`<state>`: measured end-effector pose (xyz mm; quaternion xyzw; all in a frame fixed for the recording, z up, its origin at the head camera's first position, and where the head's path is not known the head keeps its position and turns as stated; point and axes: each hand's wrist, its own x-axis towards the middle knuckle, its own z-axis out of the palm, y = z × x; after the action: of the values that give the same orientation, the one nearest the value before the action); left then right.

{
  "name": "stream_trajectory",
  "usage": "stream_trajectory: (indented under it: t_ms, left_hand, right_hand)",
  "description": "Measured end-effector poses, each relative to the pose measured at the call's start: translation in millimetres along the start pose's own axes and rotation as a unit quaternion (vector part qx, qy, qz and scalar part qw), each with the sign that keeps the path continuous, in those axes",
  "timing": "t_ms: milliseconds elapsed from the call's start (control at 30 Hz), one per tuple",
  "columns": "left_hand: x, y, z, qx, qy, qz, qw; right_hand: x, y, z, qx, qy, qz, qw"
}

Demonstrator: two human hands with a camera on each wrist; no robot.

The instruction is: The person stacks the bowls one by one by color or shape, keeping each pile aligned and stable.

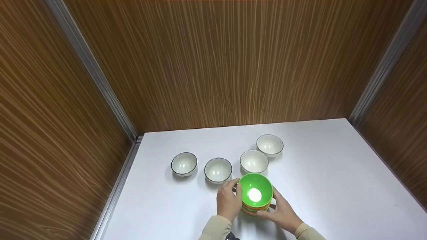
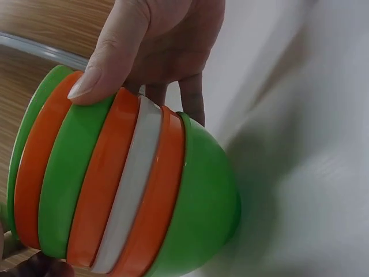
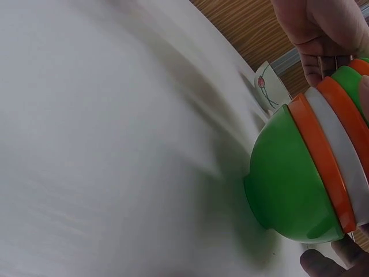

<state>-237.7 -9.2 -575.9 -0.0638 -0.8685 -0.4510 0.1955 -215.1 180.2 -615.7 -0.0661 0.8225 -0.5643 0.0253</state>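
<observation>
A stack of nested bowls (image 1: 256,190), green, orange and white, is held between both hands over the white table. Its top bowl is green and faces up toward the head camera. My left hand (image 1: 229,199) grips the stack's left side, and in the left wrist view its thumb (image 2: 98,81) lies across the upper rims. On the opposite side my right hand (image 1: 282,211) holds the stack, thumb at the front and fingers round the back, partly hidden. A green bowl (image 3: 294,184) forms the bottom of the stack, close over the tabletop in the right wrist view.
Dark-rimmed white bowls stand behind the stack: one at far left (image 1: 184,164), another to its right (image 1: 218,170), one just behind the stack (image 1: 254,161) and one farther back (image 1: 269,145). Wood-grain panels (image 1: 233,66) enclose the white table (image 1: 333,186).
</observation>
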Motion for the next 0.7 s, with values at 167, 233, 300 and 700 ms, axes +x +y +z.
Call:
stream_trajectory:
  t_ms: [167,233,300,700]
  left_hand:
    - [-2.0,2.3,0.4,-0.001,0.003,-0.012,0.9999]
    - [-3.6,3.9,0.0,-0.007,0.001,-0.018,0.9998]
    - [-5.7,5.1,-0.7,-0.016,-0.006,-0.023,0.9996]
    - [-21.3,-1.0,-6.6,-0.049,-0.140,-0.001,0.9889]
  right_hand:
    - [0.0,1.1,0.7,-0.006,0.001,-0.001,1.000]
    - [0.0,1.2,0.9,-0.010,0.003,-0.003,1.000]
    - [-0.2,0.7,1.2,-0.014,0.007,-0.007,1.000]
    - [-1.0,0.1,0.4,-0.005,0.027,-0.055,0.998]
